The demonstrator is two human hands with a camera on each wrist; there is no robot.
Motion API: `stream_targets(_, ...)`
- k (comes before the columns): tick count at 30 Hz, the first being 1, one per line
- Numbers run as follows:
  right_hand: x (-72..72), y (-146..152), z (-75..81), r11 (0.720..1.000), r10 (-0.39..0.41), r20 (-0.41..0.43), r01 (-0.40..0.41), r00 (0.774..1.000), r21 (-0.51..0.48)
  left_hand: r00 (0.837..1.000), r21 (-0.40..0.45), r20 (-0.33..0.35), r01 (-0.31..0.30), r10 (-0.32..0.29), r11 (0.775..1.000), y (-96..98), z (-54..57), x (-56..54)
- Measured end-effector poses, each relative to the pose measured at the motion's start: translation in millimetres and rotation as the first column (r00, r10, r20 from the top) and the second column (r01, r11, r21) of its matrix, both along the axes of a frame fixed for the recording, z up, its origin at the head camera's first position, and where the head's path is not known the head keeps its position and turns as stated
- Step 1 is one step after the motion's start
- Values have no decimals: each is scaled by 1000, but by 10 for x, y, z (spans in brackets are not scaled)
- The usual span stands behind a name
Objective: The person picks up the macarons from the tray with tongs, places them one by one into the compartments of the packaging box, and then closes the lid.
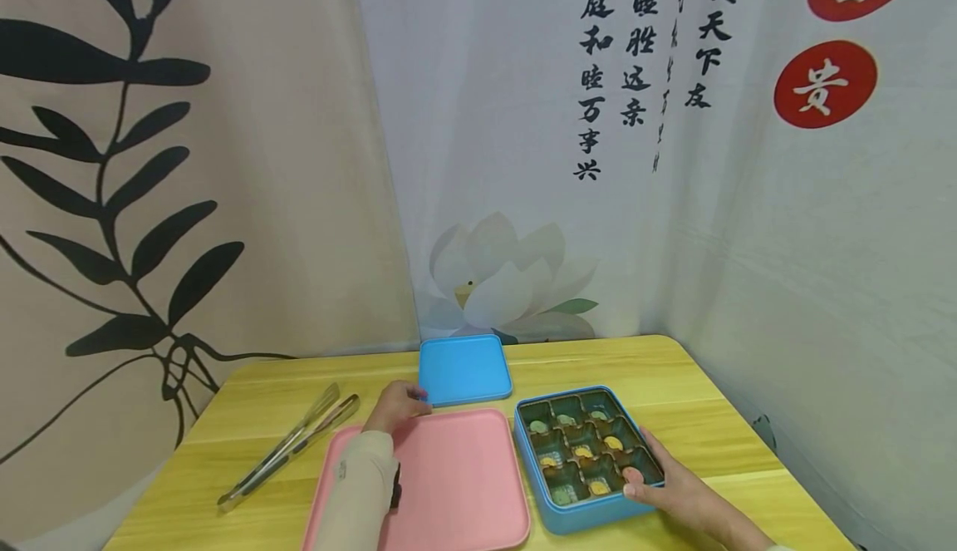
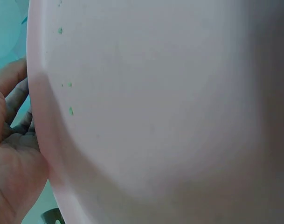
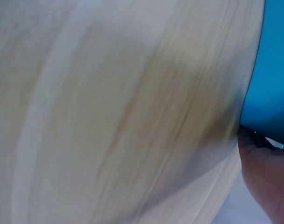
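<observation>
My left hand (image 1: 401, 405) is over the far edge of a pink tray (image 1: 463, 484), its fingertips right at the near left corner of a blue lid (image 1: 465, 371). In the left wrist view its fingers (image 2: 16, 100) are loosely bent beside the tray's rim. My right hand (image 1: 684, 489) holds a blue box (image 1: 591, 514) at its near right corner, thumb on the front rim, other fingers along the right side and partly hidden. Inside the box, a dark divided insert (image 1: 570, 436) has small green, yellow and pink pieces in its compartments.
Metal tongs (image 1: 287, 449) lie slantwise on the yellow wood-grain table (image 1: 598, 364), left of the tray. Small green crumbs (image 2: 71, 111) dot the tray near its rim. A printed cloth (image 1: 516, 160) hangs behind the table's back edge, and another along its right.
</observation>
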State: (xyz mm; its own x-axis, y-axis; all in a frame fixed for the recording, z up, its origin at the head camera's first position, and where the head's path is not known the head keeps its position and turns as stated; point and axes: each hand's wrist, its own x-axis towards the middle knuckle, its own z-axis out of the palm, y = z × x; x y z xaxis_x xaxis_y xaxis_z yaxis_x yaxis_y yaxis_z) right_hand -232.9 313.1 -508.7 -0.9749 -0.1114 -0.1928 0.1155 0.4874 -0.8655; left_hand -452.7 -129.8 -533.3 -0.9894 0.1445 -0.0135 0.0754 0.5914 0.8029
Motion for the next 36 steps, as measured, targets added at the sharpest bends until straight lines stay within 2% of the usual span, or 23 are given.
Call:
stream_targets(10,-17,16,-37,1000,-4,6,4,1000,7,999,-33,-33,13,-14,999,32,42,38)
stream_targets(16,-12,11,-26,1000,-4,5,4,1000,10,1000,-52,-16,-1,0,999,48,34,15)
stream_targets(23,-6,5,-21,1000,-7,13,7,1000,8,999,-77,-31,8,-11,997,60,22,-7)
stream_targets(36,2,7,-11,1000,-1,18,1,1000,5,998,-16,-60,-6,6,1000,70,94,73)
